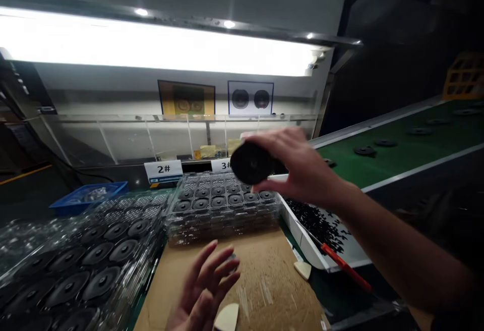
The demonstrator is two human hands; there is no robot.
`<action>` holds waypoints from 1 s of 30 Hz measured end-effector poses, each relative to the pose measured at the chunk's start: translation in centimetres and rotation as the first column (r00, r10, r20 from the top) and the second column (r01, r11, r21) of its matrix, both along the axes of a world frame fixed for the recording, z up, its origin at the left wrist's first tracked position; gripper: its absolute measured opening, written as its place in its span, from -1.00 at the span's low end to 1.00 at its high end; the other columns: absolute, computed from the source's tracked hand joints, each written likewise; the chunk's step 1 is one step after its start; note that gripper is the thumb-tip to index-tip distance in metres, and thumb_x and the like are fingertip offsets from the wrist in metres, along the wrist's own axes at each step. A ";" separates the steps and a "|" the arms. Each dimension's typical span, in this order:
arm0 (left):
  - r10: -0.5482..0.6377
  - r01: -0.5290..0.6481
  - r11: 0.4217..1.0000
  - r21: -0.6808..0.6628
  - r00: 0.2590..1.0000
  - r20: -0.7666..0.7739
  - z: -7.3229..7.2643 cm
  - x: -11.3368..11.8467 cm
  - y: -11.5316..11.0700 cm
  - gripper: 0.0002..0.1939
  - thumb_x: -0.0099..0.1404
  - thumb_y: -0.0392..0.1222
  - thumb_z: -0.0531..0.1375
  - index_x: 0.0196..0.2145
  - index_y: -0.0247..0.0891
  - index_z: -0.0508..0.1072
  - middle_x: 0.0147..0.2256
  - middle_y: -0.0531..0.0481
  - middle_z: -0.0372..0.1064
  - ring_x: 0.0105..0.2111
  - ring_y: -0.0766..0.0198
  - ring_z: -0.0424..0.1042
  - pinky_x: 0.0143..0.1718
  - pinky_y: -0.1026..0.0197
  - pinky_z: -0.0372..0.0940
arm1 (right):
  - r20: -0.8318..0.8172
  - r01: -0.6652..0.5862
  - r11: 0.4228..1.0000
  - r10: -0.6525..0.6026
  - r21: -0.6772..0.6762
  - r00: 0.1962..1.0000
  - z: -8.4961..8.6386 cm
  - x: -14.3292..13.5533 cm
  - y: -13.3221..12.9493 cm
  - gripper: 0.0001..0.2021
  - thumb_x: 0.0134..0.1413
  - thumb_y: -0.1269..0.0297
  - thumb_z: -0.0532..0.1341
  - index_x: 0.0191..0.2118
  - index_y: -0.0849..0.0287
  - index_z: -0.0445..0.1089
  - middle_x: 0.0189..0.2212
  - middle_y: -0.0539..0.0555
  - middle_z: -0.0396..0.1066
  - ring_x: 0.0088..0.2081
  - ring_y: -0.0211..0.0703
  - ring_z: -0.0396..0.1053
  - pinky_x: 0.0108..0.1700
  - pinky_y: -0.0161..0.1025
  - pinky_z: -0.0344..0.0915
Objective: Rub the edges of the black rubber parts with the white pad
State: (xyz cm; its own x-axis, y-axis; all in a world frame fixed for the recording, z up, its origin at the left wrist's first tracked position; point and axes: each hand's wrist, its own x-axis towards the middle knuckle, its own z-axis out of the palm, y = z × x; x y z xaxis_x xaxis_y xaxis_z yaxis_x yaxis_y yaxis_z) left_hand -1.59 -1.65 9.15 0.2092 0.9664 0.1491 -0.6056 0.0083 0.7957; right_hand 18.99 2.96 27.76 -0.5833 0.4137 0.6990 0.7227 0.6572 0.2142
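My right hand (291, 164) holds a round black part (249, 163) between thumb and fingers, raised above the stacked clear trays (223, 220). Those trays carry rows of similar black parts. My left hand (212, 285) is low over the brown cardboard (264, 270), palm up with its fingers apart and nothing held. A pale wedge-shaped piece (227, 318) lies beside my left hand, and another (303, 270) rests at the cardboard's right edge.
More black parts fill clear trays (102, 255) at left, near a blue bin (71, 204). At right are a white tray (302, 237) of small black pieces, a red-handled tool (346, 267) and a green conveyor (401, 144) carrying black parts.
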 end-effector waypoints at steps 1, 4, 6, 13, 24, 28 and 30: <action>-0.016 0.017 1.000 -0.018 0.997 0.071 0.6 0.6 0.1 -0.50 -0.04 0.10 0.25 -0.08 0.12 0.36 -0.02 0.03 0.37 0.02 0.01 0.27 0.01 0.01 0.21 | 0.013 -0.085 0.981 0.089 -0.172 0.996 -1.4 -0.5 -0.2 -0.35 -0.10 0.03 0.27 0.11 0.09 0.09 0.02 0.03 0.27 0.06 -0.07 0.16 0.11 -0.09 0.03; -0.092 0.119 0.982 -0.145 0.980 0.179 1.2 1.4 0.5 -0.33 -0.10 0.11 0.28 0.02 0.08 0.27 0.00 -0.02 0.33 0.04 -0.02 0.24 0.01 0.00 0.20 | -0.080 -0.297 0.775 0.307 -0.558 0.948 -6.3 -2.2 -0.5 -0.32 -0.18 0.07 0.33 0.09 0.11 0.13 0.05 0.06 0.22 0.09 -0.13 0.12 0.14 -0.19 0.03; -0.151 0.201 0.944 -0.263 0.968 0.199 0.1 1.2 0.8 -0.19 -0.15 0.11 0.30 0.08 0.02 0.19 -0.01 -0.08 0.34 -0.03 -0.02 0.32 -0.01 0.03 0.22 | -0.207 -0.373 0.649 0.320 -0.663 0.924 -9.9 -3.1 -0.6 -0.30 -0.23 0.07 0.35 0.08 0.13 0.15 0.05 0.09 0.20 0.11 -0.13 0.07 0.15 -0.22 0.02; -0.139 0.314 0.831 -0.460 0.917 0.374 -8.3 -2.1 0.7 -0.40 -0.05 0.03 0.29 -0.01 0.04 0.29 -0.12 -0.05 0.42 -0.19 0.06 0.45 -0.18 0.08 0.31 | -0.352 -0.309 0.355 -0.064 -0.882 0.934 -24.9 -4.5 -0.2 -0.27 -0.05 0.01 0.21 0.22 0.01 -0.08 0.12 0.17 0.05 0.12 0.00 0.09 0.09 -0.09 0.15; 0.293 0.023 0.681 -0.732 0.908 0.301 -11.1 -5.7 2.8 -0.45 0.12 -0.08 0.19 0.08 -0.08 0.20 0.07 -0.14 0.26 0.05 -0.02 0.24 0.06 0.08 0.14 | -0.233 -0.203 0.177 -0.167 -0.963 0.958 -36.4 -7.6 -1.0 -0.74 0.02 0.43 0.11 -0.14 0.06 0.37 -0.30 0.07 0.31 -0.29 -0.16 0.35 -0.28 -0.24 0.32; 0.291 -0.021 0.682 -0.731 0.925 0.245 -10.8 -4.7 4.6 -0.37 0.09 -0.13 0.23 0.12 -0.10 0.14 0.07 -0.18 0.26 0.07 0.04 0.22 0.09 0.10 0.09 | -0.297 -0.264 0.177 -0.194 -0.948 0.935 -33.7 -6.6 2.4 -0.80 0.00 0.38 0.18 -0.20 0.08 0.37 -0.43 -0.01 0.35 -0.42 -0.23 0.33 -0.40 -0.32 0.28; 0.282 -0.048 0.690 -0.722 0.937 0.207 -10.5 -3.9 5.4 -0.38 0.08 -0.14 0.24 0.10 -0.12 0.18 0.07 -0.18 0.26 0.08 0.06 0.21 0.08 0.10 0.10 | -0.333 -0.271 0.233 -0.291 -0.934 0.897 -31.1 -6.6 4.3 -0.79 0.06 0.35 0.15 -0.13 0.08 0.31 -0.31 0.03 0.37 -0.35 -0.22 0.34 -0.36 -0.31 0.28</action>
State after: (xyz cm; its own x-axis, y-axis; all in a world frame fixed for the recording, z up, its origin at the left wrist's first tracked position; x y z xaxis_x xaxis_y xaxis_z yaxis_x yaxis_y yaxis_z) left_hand -5.52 3.77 -1.33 0.0979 0.8252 -0.5563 -0.8437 0.3653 0.3934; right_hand 12.40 7.27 -3.36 -0.3913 0.9147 -0.1011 0.5451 0.1419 -0.8263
